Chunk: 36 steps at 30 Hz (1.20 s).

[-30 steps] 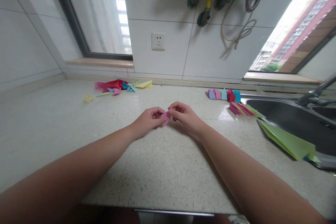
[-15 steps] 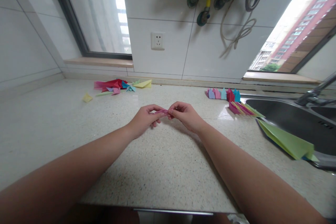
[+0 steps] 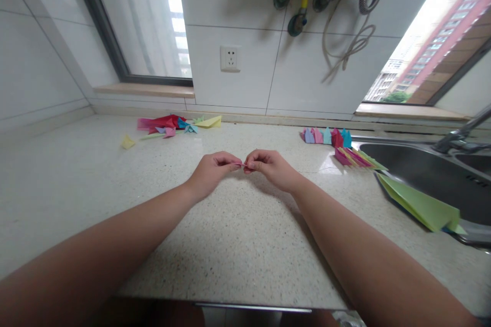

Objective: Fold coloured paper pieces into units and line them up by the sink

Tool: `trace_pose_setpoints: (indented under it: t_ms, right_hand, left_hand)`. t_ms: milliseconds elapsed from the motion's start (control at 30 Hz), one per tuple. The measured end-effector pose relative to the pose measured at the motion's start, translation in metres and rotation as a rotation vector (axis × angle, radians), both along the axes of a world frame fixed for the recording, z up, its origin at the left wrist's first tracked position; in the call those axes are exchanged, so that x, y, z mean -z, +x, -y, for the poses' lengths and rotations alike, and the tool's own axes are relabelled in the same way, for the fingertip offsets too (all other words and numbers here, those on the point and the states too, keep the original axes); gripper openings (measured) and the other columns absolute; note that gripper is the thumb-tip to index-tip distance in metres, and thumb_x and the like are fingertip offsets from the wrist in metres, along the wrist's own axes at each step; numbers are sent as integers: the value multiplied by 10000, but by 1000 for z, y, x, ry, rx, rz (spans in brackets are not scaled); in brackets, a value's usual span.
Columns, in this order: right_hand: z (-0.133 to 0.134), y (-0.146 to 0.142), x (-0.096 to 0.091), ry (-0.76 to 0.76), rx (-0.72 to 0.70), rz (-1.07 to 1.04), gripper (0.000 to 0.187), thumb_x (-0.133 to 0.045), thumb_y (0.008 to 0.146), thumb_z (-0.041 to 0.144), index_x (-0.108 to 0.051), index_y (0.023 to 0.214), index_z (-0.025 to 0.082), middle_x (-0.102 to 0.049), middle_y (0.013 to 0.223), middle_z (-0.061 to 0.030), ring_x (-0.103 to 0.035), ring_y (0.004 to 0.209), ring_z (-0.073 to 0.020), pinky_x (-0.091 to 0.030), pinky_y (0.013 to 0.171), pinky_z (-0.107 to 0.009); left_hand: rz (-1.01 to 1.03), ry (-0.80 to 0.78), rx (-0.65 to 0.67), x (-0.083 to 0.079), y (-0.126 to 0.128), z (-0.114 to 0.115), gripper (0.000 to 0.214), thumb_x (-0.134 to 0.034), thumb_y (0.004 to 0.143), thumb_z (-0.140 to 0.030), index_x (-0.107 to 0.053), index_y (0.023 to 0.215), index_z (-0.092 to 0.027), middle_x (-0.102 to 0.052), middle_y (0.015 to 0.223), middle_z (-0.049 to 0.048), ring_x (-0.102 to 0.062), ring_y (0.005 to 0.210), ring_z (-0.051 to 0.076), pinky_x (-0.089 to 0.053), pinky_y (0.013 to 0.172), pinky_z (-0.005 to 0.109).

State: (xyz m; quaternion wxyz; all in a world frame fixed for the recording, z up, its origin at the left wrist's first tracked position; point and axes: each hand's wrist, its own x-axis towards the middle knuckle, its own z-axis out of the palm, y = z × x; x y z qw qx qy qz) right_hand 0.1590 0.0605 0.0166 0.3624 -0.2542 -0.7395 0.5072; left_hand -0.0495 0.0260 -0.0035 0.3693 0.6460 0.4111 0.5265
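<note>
Between my two hands is a small piece of folded pink paper [image 3: 238, 164], mostly covered by my fingers. My left hand [image 3: 215, 171] pinches its left end between thumb and fingers. On the other end, the fingertips of my right hand [image 3: 270, 167] are closed in a pinch. Both hands are close together, low over the speckled countertop [image 3: 230, 245]. The exact shape of the folded paper cannot be made out.
Back left lie colourful origami pieces [image 3: 166, 123] and a small yellow folded paper [image 3: 128, 141]. Right of my hands stand folded paper figures [image 3: 326, 136], a stack of folded papers [image 3: 356, 158] and a large green folded paper [image 3: 422, 204] beside the steel sink [image 3: 406, 163].
My left fingers have drawn in around the pink paper, so less of it shows. My hands otherwise stay in nearly the same place.
</note>
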Motion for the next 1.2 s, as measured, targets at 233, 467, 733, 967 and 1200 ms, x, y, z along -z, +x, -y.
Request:
trace_pose_setpoints:
  t_ms: [233, 467, 733, 967, 1200]
  right_hand:
    - [-1, 3, -5, 94, -28, 5, 128, -674, 830, 286, -665, 782, 167, -695, 818, -53, -646, 810, -177, -490, 800, -349]
    - [-1, 0, -6, 3, 14, -104, 135, -739, 784, 286, -693, 842, 174, -699, 882, -50, -652, 854, -168, -507, 853, -359]
    - [0, -4, 1, 20, 147, -86, 198, -770, 738, 293, -696, 880, 177, -705, 820, -39, -666, 788, -167, -527, 791, -355]
    - [-4, -5, 5, 96, 235, -116, 167, -737, 772, 308, -683, 868, 182, -692, 811, -34, -630, 716, -144, -509, 714, -323]
    - [-7, -5, 8, 71, 257, -104, 120, -721, 765, 263, -674, 824, 170, -680, 758, -24, -604, 703, -139, -476, 698, -306]
  left_hand:
    - [7, 26, 17, -1, 1, 2, 161, -751, 786, -335, -785, 869, -202, -751, 932, 69, -670, 922, 206, -487, 887, 368]
    - [55, -7, 8, -3, 1, 1, 213, -761, 777, -338, -774, 929, -189, -757, 967, 78, -674, 947, 214, -487, 925, 392]
    - [152, -96, 49, 1, 3, 1, 287, -772, 756, -281, -745, 1021, -174, -759, 994, 83, -696, 903, 197, -536, 887, 386]
    - [63, -169, -4, 3, 3, 2, 317, -748, 779, -368, -745, 1043, -193, -747, 901, 71, -673, 738, 164, -555, 610, 280]
    - [39, -184, -16, 1, 4, 2, 200, -731, 783, -296, -764, 945, -184, -735, 784, 47, -655, 683, 143, -535, 615, 264]
